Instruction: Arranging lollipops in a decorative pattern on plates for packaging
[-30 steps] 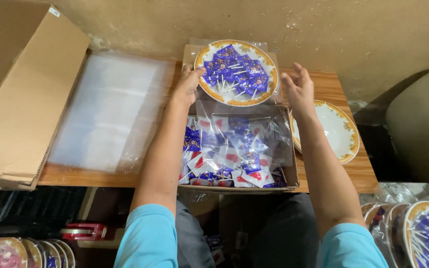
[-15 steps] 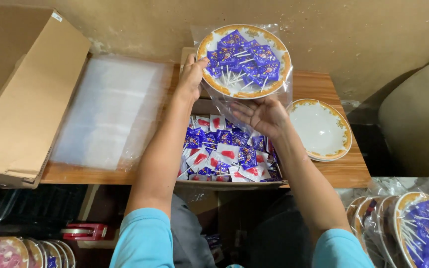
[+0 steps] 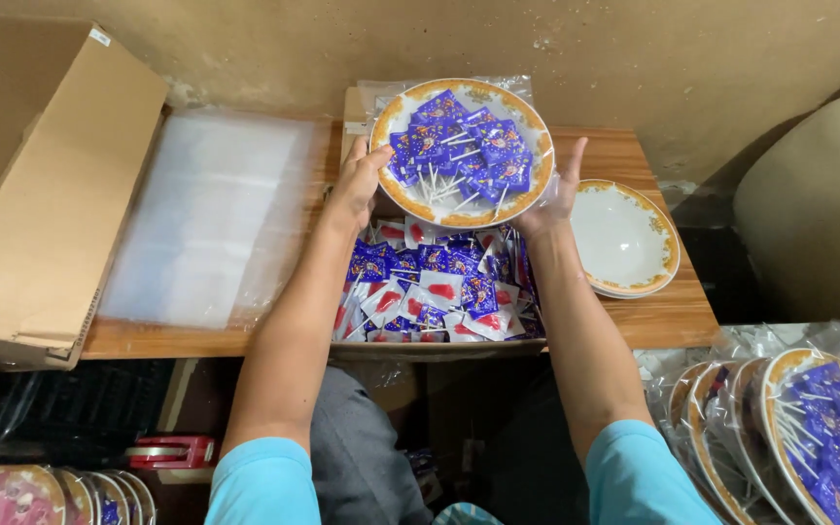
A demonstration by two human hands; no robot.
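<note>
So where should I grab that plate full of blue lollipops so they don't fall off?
Probably take the plate by its gold rim on two opposite sides, coming in from the left and right, as the left hand and right hand do here. It is wide, shallow and wrapped in slippery clear plastic, so a two-sided grip likely keeps it level and the lollipops in place.

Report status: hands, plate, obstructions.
Left hand and right hand grip the gold-rimmed plate of blue-wrapped lollipops, bagged in clear plastic, above the cardboard box of lollipops. Nothing blocking.
</note>
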